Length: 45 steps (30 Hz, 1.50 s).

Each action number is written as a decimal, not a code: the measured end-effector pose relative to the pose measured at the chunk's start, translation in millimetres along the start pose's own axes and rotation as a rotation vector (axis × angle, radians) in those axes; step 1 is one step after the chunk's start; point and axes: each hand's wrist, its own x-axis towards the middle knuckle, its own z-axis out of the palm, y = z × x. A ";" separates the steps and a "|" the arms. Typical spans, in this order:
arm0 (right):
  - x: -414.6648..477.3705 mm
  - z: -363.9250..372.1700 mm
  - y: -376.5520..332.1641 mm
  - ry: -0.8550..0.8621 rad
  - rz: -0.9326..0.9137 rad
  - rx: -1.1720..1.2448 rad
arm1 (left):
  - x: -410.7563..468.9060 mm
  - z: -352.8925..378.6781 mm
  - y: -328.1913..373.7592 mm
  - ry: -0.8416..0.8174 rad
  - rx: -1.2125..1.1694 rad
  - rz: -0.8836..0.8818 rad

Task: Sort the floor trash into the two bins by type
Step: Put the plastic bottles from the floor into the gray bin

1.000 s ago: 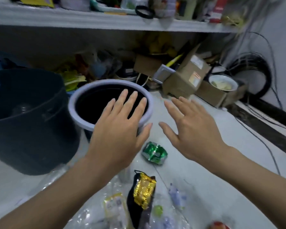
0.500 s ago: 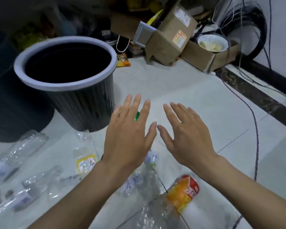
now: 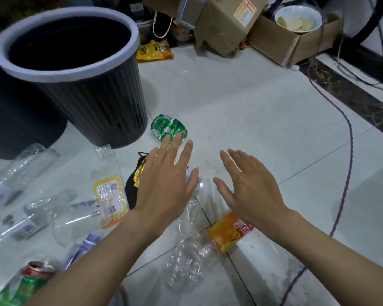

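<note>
Both hands hover over the floor trash with nothing in them. The left hand [image 3: 164, 186] is flat, palm down, fingers straight and slightly spread, in front of the ribbed bin [image 3: 93, 107]. Its fingertips lie over the near edge of a crushed green can [image 3: 167, 127]; whether they touch it is not clear. That can lies on the tiles just to the right of the bin's base. The right hand [image 3: 250, 191] is further right of the bin, likewise palm down with loose, parted fingers, holding nothing.

A second dark bin [image 3: 20, 129] stands just left of the ribbed one, touching or nearly so. In front of the ribbed bin lie a black and gold wrapper [image 3: 134, 180], partly under the left hand, a clear packet with a yellow label [image 3: 110, 191] and several clear bottles [image 3: 20, 171]. Nearer the camera, a crumpled bottle with an orange label [image 3: 229, 234] lies below the right wrist, and a red and green can [image 3: 31, 277] sits at the lower left. Behind the bin to its right are a yellow snack bag [image 3: 154, 50] and cardboard boxes [image 3: 226, 25].
</note>
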 end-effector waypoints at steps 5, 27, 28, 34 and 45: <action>1.7 -6.7 1.8 -0.091 0.069 -0.021 | 16.0 -4.2 4.4 -0.014 -0.039 0.063; -48.2 -42.0 -7.6 -0.370 0.188 0.060 | 2.4 -35.8 23.4 -0.122 -0.165 0.255; -53.1 -39.4 -7.1 -0.386 0.172 0.067 | -2.1 -39.5 22.3 -0.128 -0.141 0.254; -74.4 -40.8 -23.5 -0.384 0.209 0.200 | -30.5 -62.5 12.8 -0.100 -0.023 0.176; -70.3 0.2 -43.6 -0.289 0.720 0.514 | -53.4 -34.5 4.8 -0.200 -0.052 0.219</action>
